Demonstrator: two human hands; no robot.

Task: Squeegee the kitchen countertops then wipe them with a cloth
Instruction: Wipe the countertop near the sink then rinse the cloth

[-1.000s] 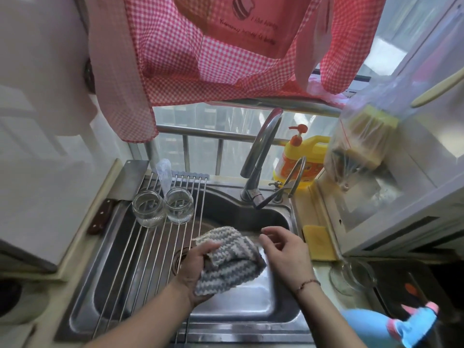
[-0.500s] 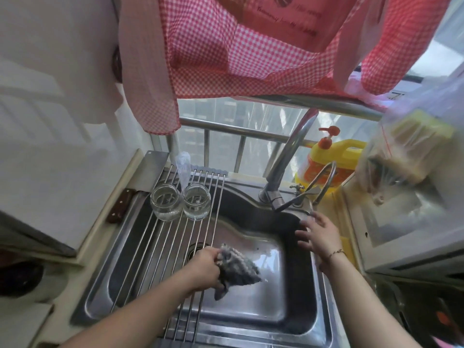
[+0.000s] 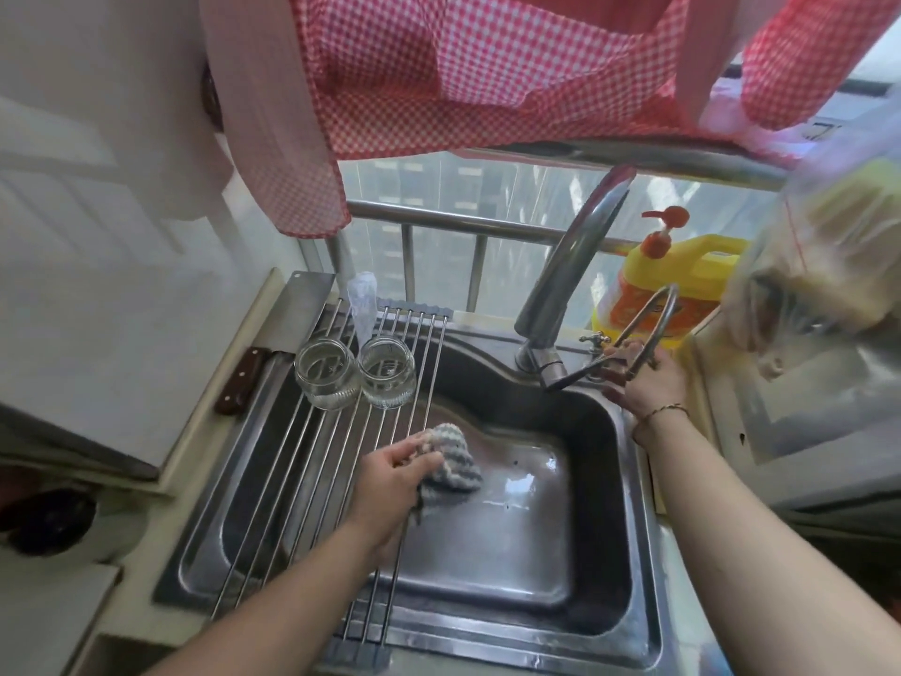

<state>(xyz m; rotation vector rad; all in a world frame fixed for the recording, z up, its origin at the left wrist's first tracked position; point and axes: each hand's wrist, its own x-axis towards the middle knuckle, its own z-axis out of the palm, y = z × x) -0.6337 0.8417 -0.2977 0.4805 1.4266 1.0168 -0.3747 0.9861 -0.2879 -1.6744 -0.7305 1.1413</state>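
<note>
**Cloth bunched over the sink, other hand at the tap**

A steel sink (image 3: 629, 505) under a window, red gingham fabric (image 3: 439, 80) hanging above, and here we are at the basin. The left hand (image 3: 390, 485) has its fingers curled tight round the cloth (image 3: 451, 463), gripping it in a wad just over the sink floor. That cloth is grey-and-white striped, ribbed, crumpled, a loose corner trailing below the hand. Right hand (image 3: 643, 383) is up at the back rim, fingers wrapped on the thin looped metal tap handle (image 3: 653, 329), just beside the big curved faucet (image 3: 570, 275). A bracelet shows at that wrist.

Beyond the left hand, two clear glass jars (image 3: 356, 373) stand upright side by side on the roll-up wire rack (image 3: 312, 470); their contents cannot be told. Behind the right hand, a yellow pump bottle (image 3: 673, 275). Far to the left of the left hand, a cleaver (image 3: 273, 344) lies on the sink edge.
</note>
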